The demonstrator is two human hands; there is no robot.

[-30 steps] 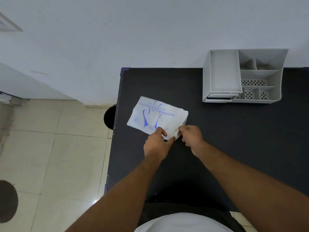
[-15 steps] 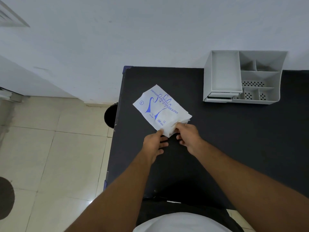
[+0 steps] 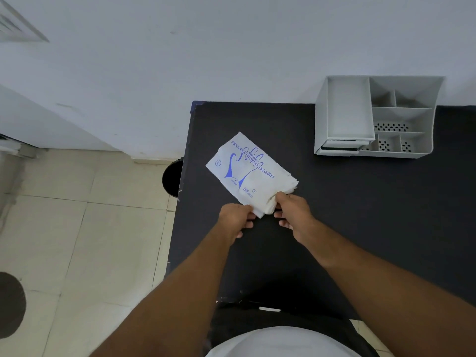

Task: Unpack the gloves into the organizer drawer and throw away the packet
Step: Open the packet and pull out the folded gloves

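A white packet of disposable gloves (image 3: 247, 173) with blue print lies slanted on the black table (image 3: 334, 215). Its near end is torn open and crumpled. My left hand (image 3: 235, 219) pinches the packet's near corner. My right hand (image 3: 292, 210) grips the crumpled white material at the torn end. The grey organizer (image 3: 376, 117) stands at the back right against the wall, its drawer (image 3: 340, 146) at the lower left front, shut or nearly so.
A black round bin (image 3: 172, 177) sits on the tiled floor just left of the table's edge. The white wall runs behind the table. A dark round shape (image 3: 10, 305) lies on the floor at the far left.
The packet has turned clockwise and shifted a little right. My left hand slid off the packet's top to its near corner, while my right hand kept hold of the torn end.
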